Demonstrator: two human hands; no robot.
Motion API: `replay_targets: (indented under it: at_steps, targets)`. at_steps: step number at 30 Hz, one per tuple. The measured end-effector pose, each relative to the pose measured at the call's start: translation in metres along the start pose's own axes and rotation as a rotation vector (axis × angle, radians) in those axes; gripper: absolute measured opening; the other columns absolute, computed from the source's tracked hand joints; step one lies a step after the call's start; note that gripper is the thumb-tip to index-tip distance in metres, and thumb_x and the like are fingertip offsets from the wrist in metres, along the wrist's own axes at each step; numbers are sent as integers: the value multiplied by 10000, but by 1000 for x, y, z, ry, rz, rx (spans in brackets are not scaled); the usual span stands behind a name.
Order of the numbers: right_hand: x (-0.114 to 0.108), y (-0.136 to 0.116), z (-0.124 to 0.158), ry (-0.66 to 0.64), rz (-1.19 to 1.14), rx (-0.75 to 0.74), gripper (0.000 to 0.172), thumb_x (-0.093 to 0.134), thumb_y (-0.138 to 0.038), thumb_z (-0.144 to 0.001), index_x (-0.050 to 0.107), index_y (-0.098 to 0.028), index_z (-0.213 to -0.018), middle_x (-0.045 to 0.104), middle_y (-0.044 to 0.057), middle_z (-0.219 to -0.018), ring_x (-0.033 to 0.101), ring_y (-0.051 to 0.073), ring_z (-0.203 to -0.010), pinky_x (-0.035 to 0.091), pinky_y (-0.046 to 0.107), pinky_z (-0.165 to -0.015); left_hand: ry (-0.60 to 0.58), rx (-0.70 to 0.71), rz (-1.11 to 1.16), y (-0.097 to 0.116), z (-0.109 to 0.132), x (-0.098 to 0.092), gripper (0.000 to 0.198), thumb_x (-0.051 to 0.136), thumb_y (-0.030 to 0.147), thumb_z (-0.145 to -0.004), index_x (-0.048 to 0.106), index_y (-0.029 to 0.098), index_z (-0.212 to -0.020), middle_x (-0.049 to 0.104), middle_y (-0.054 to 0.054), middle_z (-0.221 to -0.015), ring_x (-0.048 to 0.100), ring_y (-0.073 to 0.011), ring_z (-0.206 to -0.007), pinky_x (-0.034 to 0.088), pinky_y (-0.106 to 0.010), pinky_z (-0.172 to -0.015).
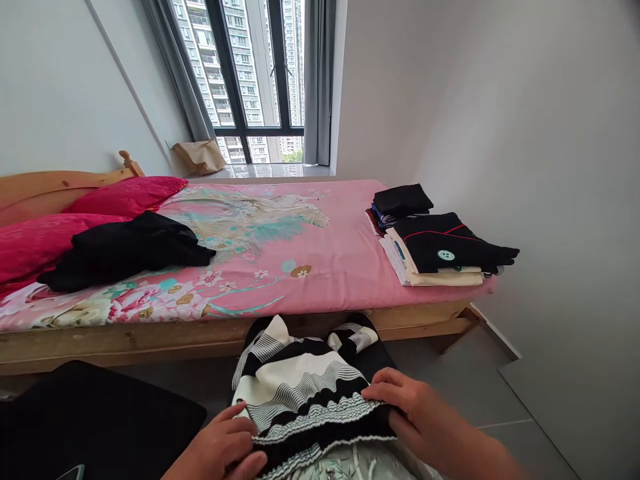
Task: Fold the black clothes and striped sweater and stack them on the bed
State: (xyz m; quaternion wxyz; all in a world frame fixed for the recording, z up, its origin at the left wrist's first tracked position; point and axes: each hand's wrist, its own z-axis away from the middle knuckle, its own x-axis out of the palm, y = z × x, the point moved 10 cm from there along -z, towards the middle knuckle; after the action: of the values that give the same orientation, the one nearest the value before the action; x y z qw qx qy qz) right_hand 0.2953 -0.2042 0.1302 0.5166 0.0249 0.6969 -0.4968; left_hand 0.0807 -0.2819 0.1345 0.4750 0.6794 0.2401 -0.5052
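Note:
A black-and-white striped garment point(305, 380) lies bunched in front of me, below the bed's wooden side rail. My left hand point(225, 447) rests on its lower left edge, thumb and fingers pinching the fabric. My right hand point(407, 403) presses on its right edge, fingers curled over the cloth. Under the garment, a pale patterned fabric with a drawstring point(350, 463) shows at the bottom of the view.
A bed point(310, 327) with a pink floral sheet point(280, 253) runs across. On it lie red pillows point(125, 197), a loose black garment point(125, 250), and folded stacks point(435, 250) at the right end. A black item point(95, 413) lies lower left. Window and grey walls stand beyond.

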Motion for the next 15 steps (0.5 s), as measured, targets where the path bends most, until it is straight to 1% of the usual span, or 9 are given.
replay_targets:
  at_steps: [2, 4, 6, 7, 8, 9, 12, 13, 15]
  targets:
    - [-6, -1, -1, 38, 2, 3, 517, 387, -4, -726, 602, -280, -1106, 573, 14, -1027, 586, 130, -853, 452, 248, -798, -74, -110, -18, -8, -1, 5, 288, 450, 255, -860, 430, 196, -579, 573, 43, -606, 562, -82, -587, 415, -296, -994]
    - [-9, -1, -2, 49, 3, 6, 501, 387, -9, -730, 606, -278, -1091, 570, 13, -1018, 585, 130, -847, 451, 252, -799, -162, -239, -37, -20, 1, 15, 221, 492, 209, -784, 402, 194, -582, 575, 34, -620, 565, -108, -613, 452, -336, -929]
    - [-8, -1, -2, 29, -1, 10, 494, 390, -13, -727, 613, -282, -1076, 572, 9, -1019, 586, 132, -847, 453, 254, -801, -202, -352, -41, -30, 6, 20, 108, 484, 132, -697, 436, 203, -630, 585, 32, -651, 570, -130, -646, 493, -290, -755]
    - [-6, -1, -1, 9, -6, 10, 500, 391, -11, -720, 615, -287, -1072, 573, 6, -1028, 587, 134, -852, 455, 253, -803, -201, -392, -37, -33, 8, 20, 111, 458, 98, -666, 466, 209, -668, 591, 30, -672, 574, -137, -663, 483, -258, -669]
    - [-4, -2, 0, -10, -14, 7, 513, 393, -8, -709, 615, -292, -1073, 575, 3, -1043, 589, 136, -863, 456, 254, -811, -189, -411, -26, -35, 10, 19, 183, 435, 71, -642, 507, 216, -727, 604, 28, -706, 582, -141, -690, 470, -238, -626]
    - [-3, -3, 1, -23, -23, 3, 530, 394, -5, -696, 611, -296, -1081, 575, 1, -1063, 589, 138, -881, 455, 255, -824, -174, -404, -8, -34, 10, 17, 284, 419, 51, -626, 548, 225, -809, 623, 26, -760, 595, -143, -730, 475, -233, -640]
    - [-3, -7, 6, -36, -65, -14, 571, 401, -2, -675, 591, -292, -1128, 558, 7, -1161, 583, 150, -970, 444, 264, -882, -135, -326, 60, -29, 11, 12, 590, 409, 14, -598, 584, 287, -1090, 654, 17, -1044, 616, -148, -954, 485, -251, -855]
    - [-4, -9, 7, -37, -81, -19, 584, 402, 0, -669, 586, -289, -1143, 552, 9, -1186, 580, 152, -993, 438, 265, -899, -124, -309, 71, -28, 12, 11, 648, 416, 12, -597, 577, 310, -1149, 634, 19, -1142, 602, -154, -1031, 467, -256, -917]
    - [-4, -10, 10, -48, -108, -18, 604, 396, 4, -660, 586, -288, -1153, 553, 7, -1205, 579, 151, -1017, 433, 263, -915, -121, -293, 76, -29, 15, 11, 685, 438, 25, -610, 572, 341, -1202, 604, 31, -1237, 580, -168, -1109, 441, -260, -977]
